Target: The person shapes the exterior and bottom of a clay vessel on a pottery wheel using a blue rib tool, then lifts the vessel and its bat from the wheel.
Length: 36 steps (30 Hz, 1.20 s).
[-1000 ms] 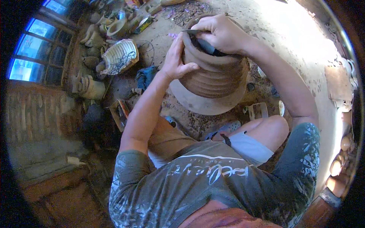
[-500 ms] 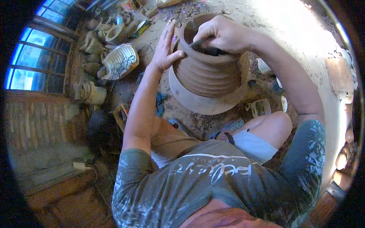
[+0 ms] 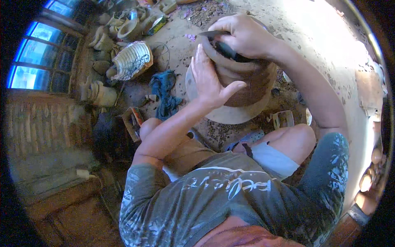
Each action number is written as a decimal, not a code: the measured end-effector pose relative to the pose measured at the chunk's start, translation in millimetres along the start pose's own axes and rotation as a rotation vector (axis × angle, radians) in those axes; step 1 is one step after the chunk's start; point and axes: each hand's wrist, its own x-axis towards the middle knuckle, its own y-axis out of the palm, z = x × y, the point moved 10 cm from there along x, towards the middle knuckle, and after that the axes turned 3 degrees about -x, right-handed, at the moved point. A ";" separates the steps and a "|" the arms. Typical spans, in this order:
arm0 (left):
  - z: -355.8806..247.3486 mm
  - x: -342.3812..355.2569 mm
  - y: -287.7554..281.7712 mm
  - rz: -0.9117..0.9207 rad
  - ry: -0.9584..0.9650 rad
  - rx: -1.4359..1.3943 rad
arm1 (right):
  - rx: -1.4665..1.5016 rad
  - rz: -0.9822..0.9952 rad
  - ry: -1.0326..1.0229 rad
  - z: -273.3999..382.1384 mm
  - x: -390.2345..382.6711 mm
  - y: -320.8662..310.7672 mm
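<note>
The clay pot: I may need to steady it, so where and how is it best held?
Probably by the outer wall of the clay pot, with hands coming from opposite sides, because it is broad and round. The rim looks less suitable, since the right hand holds a dark, thin tool there.

Ridged brown clay pot (image 3: 260, 84), upright on pale disc (image 3: 232, 116), dark blade (image 3: 213, 33) at rim.

Well to the left of the left hand (image 3: 211, 87), a dark-framed window (image 3: 37, 57) glows blue above a ridged wall (image 3: 45, 123); right of the right hand (image 3: 243, 38), pale, dirt-speckled floor (image 3: 317, 45) lies brightly lit.
</note>
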 end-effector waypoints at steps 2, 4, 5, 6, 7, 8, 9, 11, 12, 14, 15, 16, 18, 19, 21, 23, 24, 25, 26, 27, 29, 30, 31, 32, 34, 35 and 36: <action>4.7 3.2 -2.4 -0.015 0.060 -0.061 | 0.101 0.045 0.005 2.8 -6.9 2.9; 14.0 5.3 -3.8 0.000 0.077 -0.156 | 0.161 0.080 0.009 8.0 -13.1 5.0; 21.0 6.8 -2.1 0.018 0.063 -0.220 | 0.160 0.082 -0.023 9.8 -14.9 5.8; 28.7 10.7 -1.3 0.041 0.048 -0.283 | 0.163 0.083 -0.052 9.8 -14.9 5.3; 35.2 16.9 -1.2 0.064 0.060 -0.300 | 0.163 0.086 -0.084 10.0 -13.0 2.8; 42.9 23.1 -1.3 0.088 0.072 -0.318 | 0.171 0.093 -0.099 9.0 -12.0 1.3; 50.0 28.0 -1.1 0.112 0.086 -0.334 | 0.179 0.098 -0.114 8.6 -13.1 1.3; 62.6 36.1 1.7 0.185 0.101 -0.349 | 0.182 0.114 -0.126 9.3 -14.2 2.9; 68.6 40.2 2.2 0.223 0.109 -0.356 | 0.179 0.121 -0.122 10.7 -15.2 3.3; 77.4 50.7 0.2 0.257 0.156 -0.323 | 0.192 0.140 -0.125 15.9 -17.0 2.7; 77.4 56.3 -1.9 0.235 0.174 -0.314 | 0.209 0.152 -0.129 19.2 -18.1 2.0; 77.1 60.3 -4.9 0.214 0.191 -0.305 | 0.226 0.164 -0.133 21.4 -18.9 1.4; 78.6 66.4 -11.3 0.188 0.242 -0.181 | 0.249 0.185 -0.122 19.8 -21.4 3.1; 79.3 68.0 -14.6 0.167 0.271 -0.136 | 0.261 0.195 -0.120 19.5 -22.4 3.5; 79.2 68.8 -21.7 0.143 0.295 -0.046 | 0.296 0.248 -0.141 20.4 -25.8 2.6; 72.2 67.3 -38.4 0.094 0.219 -0.038 | 0.308 0.333 -0.187 23.9 -29.3 -2.0; 65.8 66.4 -47.9 0.068 0.183 -0.039 | 0.353 0.276 -0.124 19.7 -30.3 -11.6; 55.5 66.8 -63.1 0.007 0.208 -0.090 | 0.399 0.220 -0.067 15.8 -31.4 -19.9; 46.2 65.3 -74.0 -0.047 0.192 -0.244 | 0.443 0.163 -0.009 12.3 -30.9 -28.1; 31.1 61.9 -81.9 -0.096 0.177 -0.399 | 0.623 0.147 0.071 11.8 -28.5 -32.9; -2.6 54.6 -95.2 -0.235 0.192 -0.630 | 0.526 0.007 0.017 41.8 -17.2 -37.0; -24.3 49.3 -98.1 -0.246 0.220 -0.516 | 0.472 -0.063 -0.001 57.8 -16.3 -39.1; -44.8 43.1 -102.5 -0.256 0.244 -0.398 | 0.390 -0.055 -0.124 80.9 -16.4 -37.9; -57.6 40.0 -105.7 -0.264 0.267 -0.280 | 0.374 -0.093 -0.221 97.5 -14.9 -37.8; -38.9 41.2 -124.3 -0.382 0.140 -0.399 | 0.358 -0.171 -0.012 79.5 -12.2 -37.8; -17.7 42.2 -130.0 -0.439 0.038 -0.493 | 0.259 -0.214 0.023 68.3 -10.1 -40.4; 6.4 44.7 -130.7 -0.491 -0.056 -0.601 | 0.144 -0.259 0.064 47.5 -7.3 -46.9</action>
